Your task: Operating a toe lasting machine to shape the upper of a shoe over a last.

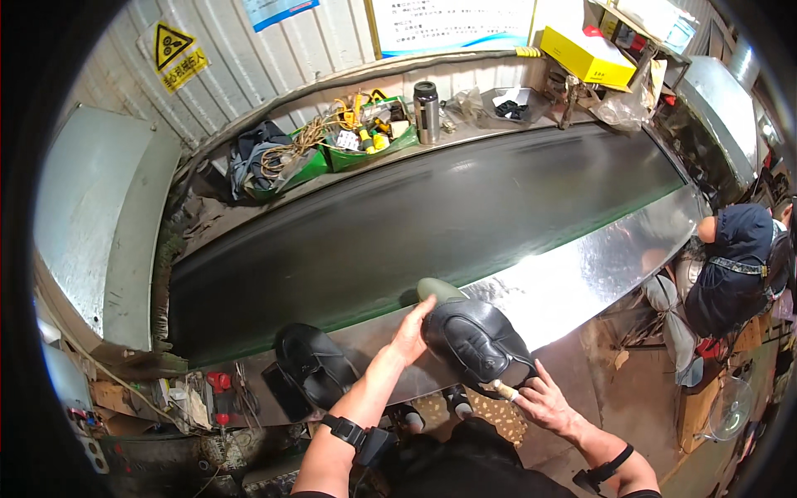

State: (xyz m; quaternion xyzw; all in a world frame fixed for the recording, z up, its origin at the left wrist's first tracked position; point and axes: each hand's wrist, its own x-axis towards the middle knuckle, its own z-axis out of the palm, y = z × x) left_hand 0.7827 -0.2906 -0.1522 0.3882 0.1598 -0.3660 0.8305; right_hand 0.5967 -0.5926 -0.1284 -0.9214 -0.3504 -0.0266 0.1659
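Note:
A black leather shoe is held over the near metal ledge, between my two hands. A smooth, pale green rounded piece sticks out at its far end. My left hand grips the shoe's left side, the thumb near that green piece. At the near right edge of the opening, my right hand is closed on the shoe. A small cream-coloured piece shows at its fingers; whether it is a finger wrap or a separate thing I cannot tell. A second black shoe rests on the ledge to the left.
Beyond the metal ledge runs a dark conveyor belt. Behind it stand green bins of tools and rope, a steel flask and a yellow box. Metal hoods flank the belt. A person in dark clothing is at the right.

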